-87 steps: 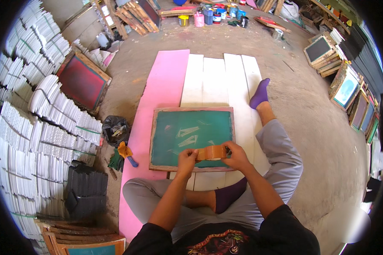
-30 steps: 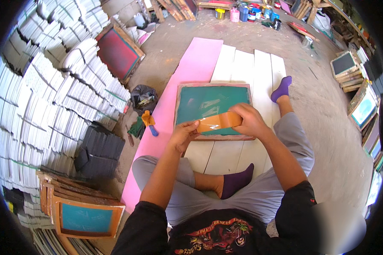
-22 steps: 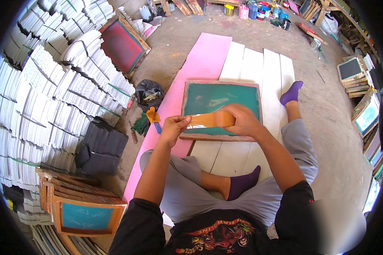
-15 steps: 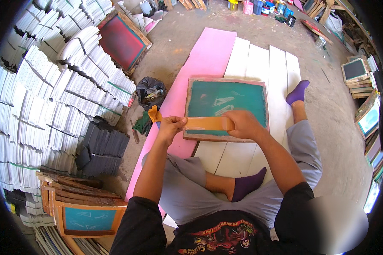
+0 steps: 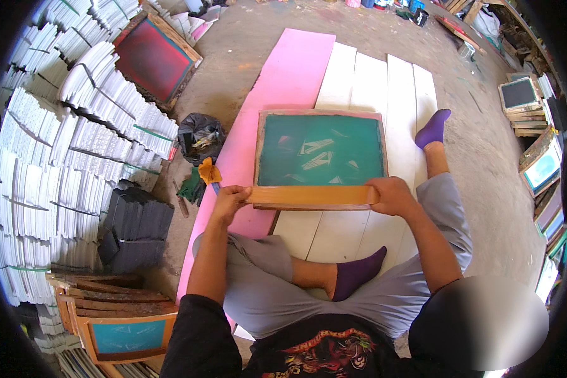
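I see the left hand (image 5: 233, 200) pinching one end of the brown tape (image 5: 309, 194), stretched over the near edge of the green framed screen (image 5: 290, 148); beside its near right corner, the right hand (image 5: 394, 196) has fingers curled round the other end.

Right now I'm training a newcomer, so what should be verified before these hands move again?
1. Left hand pinching the left end of the brown tape: ok.
2. Right hand holding its right end: ok.
3. Tape stretched straight: ok.
4. Teal framed screen resting across the pink board and white boards: ok.
5. Tape touching the screen's frame: cannot tell.
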`<act>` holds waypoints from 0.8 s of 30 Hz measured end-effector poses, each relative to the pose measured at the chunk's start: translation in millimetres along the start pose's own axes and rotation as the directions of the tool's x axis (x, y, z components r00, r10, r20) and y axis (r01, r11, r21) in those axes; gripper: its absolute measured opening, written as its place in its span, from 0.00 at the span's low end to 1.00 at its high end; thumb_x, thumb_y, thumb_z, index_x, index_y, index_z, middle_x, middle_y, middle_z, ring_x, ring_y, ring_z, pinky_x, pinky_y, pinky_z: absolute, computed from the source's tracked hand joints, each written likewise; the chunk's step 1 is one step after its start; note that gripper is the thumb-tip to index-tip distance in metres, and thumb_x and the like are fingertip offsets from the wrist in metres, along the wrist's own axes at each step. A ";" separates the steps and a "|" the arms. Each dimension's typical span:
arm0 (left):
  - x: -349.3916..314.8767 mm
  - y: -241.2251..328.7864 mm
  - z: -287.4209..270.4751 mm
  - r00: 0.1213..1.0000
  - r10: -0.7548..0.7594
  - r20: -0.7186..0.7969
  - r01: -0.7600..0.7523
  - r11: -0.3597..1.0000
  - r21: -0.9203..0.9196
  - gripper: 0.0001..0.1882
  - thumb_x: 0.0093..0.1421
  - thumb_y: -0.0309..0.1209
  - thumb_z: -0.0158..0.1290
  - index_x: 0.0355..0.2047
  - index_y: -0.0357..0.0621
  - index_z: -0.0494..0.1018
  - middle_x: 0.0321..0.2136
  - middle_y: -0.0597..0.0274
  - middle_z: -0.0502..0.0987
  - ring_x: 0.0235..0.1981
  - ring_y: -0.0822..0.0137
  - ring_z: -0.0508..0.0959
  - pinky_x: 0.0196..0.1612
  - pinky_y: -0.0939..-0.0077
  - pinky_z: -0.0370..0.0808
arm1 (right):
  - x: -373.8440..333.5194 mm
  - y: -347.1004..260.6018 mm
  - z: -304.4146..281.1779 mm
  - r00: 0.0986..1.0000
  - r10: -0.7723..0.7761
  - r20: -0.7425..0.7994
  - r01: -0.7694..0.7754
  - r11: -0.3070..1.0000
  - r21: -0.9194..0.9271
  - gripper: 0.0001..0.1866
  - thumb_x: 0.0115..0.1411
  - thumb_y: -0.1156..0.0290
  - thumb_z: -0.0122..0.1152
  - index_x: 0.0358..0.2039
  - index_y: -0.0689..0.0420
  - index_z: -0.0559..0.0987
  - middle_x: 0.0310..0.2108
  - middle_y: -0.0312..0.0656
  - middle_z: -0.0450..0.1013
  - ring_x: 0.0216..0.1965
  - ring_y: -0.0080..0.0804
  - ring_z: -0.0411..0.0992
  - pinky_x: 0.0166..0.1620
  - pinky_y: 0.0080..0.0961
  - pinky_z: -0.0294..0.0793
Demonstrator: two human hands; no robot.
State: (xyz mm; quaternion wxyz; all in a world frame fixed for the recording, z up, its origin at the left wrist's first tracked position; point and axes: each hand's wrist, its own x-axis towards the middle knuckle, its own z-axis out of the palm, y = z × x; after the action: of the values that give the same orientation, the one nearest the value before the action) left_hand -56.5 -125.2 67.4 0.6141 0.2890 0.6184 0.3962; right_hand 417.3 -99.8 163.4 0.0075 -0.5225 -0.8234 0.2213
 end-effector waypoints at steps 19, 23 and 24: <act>21.5 -45.5 2.8 0.979 0.178 -0.104 -0.138 0.941 0.308 0.13 0.69 0.33 0.56 0.39 0.31 0.77 0.30 0.61 0.80 0.29 0.72 0.78 0.35 0.78 0.77 | -59.3 119.2 43.0 0.936 0.289 -0.199 -0.179 0.881 0.437 0.15 0.63 0.59 0.62 0.43 0.57 0.79 0.31 0.49 0.78 0.35 0.47 0.78 0.38 0.41 0.74; 20.7 -43.1 9.2 0.967 0.159 -0.200 -0.115 0.969 0.219 0.13 0.70 0.34 0.54 0.36 0.33 0.75 0.28 0.60 0.79 0.29 0.71 0.77 0.35 0.76 0.76 | -53.2 103.5 45.5 0.916 0.330 -0.229 -0.245 0.911 0.332 0.17 0.69 0.56 0.52 0.40 0.58 0.78 0.31 0.52 0.78 0.37 0.51 0.78 0.40 0.44 0.74; 20.7 -44.4 8.1 0.958 0.162 -0.235 -0.115 0.972 0.203 0.12 0.70 0.34 0.54 0.35 0.34 0.75 0.28 0.60 0.78 0.28 0.71 0.76 0.34 0.76 0.75 | -51.2 102.1 48.8 0.914 0.294 -0.279 -0.205 0.930 0.306 0.15 0.69 0.58 0.53 0.39 0.58 0.77 0.28 0.50 0.77 0.33 0.49 0.77 0.37 0.42 0.73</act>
State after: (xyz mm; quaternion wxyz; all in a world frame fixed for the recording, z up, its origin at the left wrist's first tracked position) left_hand -44.4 -129.7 19.5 0.4718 0.3361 0.7035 0.4117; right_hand 516.1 -125.1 92.6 0.1837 -0.6471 -0.6989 0.2430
